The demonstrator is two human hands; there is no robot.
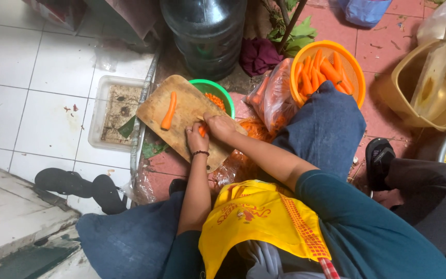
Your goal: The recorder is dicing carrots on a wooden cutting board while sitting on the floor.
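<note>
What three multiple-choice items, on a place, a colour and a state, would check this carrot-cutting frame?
1. Where does the whole peeled carrot lie?
A. on the wooden cutting board
B. in the green bowl
C. on the white tiles

2. What colour is the basin holding the peeled carrots?
A. blue
B. orange
C. white

3. How do the left hand and right hand stand?
A. both raised off the board
B. together on a carrot piece on the board
C. both in the basin

Answers: 1 A, it rests alone on the board's far end; 2 B, its rim is orange; 3 B, both hands meet at the piece.
</note>
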